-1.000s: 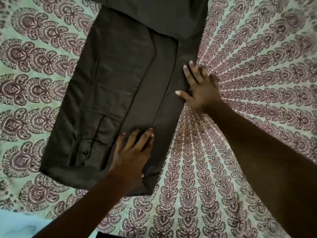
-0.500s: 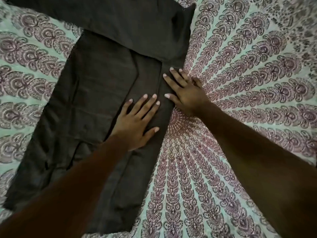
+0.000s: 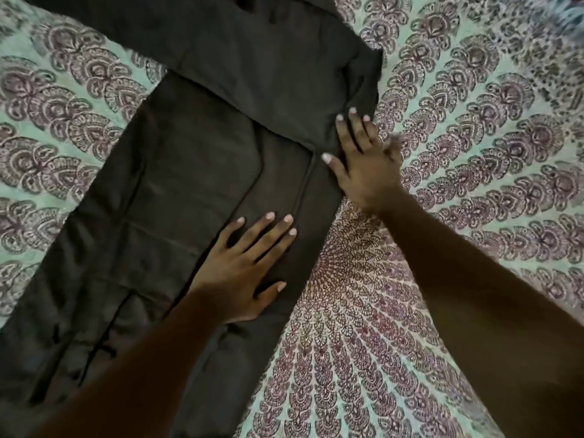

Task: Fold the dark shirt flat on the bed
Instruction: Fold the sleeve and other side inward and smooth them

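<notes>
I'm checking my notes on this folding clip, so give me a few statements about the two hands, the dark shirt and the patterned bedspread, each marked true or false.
1. The left hand lies flat, with straight fingers, on the dark fabric shirt. True.
2. The right hand hovers clear of the shirt. False: its fingers rest on the cloth at the shirt's right edge.
3. The shirt lies on a plain white sheet. False: it lies on a mint-green bedspread with a maroon print.
4. Neither hand grips a bunch of cloth. True.
</notes>
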A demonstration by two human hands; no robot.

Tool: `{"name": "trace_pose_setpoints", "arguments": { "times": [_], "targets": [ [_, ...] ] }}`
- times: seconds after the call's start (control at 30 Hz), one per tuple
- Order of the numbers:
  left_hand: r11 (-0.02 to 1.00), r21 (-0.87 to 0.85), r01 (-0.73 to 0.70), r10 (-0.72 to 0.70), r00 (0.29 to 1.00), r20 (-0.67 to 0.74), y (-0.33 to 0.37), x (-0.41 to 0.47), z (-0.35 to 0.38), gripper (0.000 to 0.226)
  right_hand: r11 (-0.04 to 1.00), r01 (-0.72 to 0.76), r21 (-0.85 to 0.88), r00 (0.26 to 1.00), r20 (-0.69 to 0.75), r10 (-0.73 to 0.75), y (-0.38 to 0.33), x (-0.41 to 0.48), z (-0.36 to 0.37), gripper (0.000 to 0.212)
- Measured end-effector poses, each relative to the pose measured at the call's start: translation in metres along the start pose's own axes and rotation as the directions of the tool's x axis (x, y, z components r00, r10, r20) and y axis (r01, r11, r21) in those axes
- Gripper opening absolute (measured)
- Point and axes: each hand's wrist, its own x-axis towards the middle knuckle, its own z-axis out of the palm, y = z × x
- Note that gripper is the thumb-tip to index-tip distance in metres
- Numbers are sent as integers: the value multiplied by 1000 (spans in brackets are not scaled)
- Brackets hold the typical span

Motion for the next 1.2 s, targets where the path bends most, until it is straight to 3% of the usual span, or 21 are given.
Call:
{"name": "trace_pose_setpoints", "arguments": {
  "times": [0.2,0.37,0.5,0.6,0.7,0.8,0.87,0.93,1.0,1.07,1.2],
  "targets": [
    [1000,-26,2,-2,1000,-1,-1,1,-3,85,999,-43,22,998,52,42,28,69,-26,69],
    [999,-51,5,-5,1000,-1,-2,1,-4,87,999,20,37,985,-173,-14,11,40,-34,60],
    [998,-56,6,-6,1000,2,-3,3,-3,89,999,37,37,951,-310,-24,10,71,-60,43],
    [998,-70,6,-6,1000,-1,-2,3,-3,90,999,36,-32,986,-160,-41,3,116,-90,43],
    [997,-81,3,-3,1000,-3,-3,3,-5,90,996,0,-94,988,156,14,-7,154,-97,69],
    [995,-96,4,-4,1000,2,-3,4,-7,91,993,-95,73,967,243,75,-9,170,-94,69],
    [995,-104,0,0,1000,1,-3,4,-7,91,984,-86,159,982,178,57,-9,169,-92,45],
    [994,-106,-2,2,1000,2,-3,4,-6,91,984,12,176,1000,24,-16,-12,160,-91,27],
    [994,-108,-4,4,1000,4,-3,4,-6,91,966,134,223,984,-146,-103,-16,150,-87,27],
    [994,-108,-3,4,1000,7,-4,4,-7,91,957,188,222,966,-217,-140,-17,145,-82,21],
    [993,-114,-4,5,1000,6,-4,4,-7,90,964,111,242,967,-250,-49,-13,133,-77,36]
  ]
}}
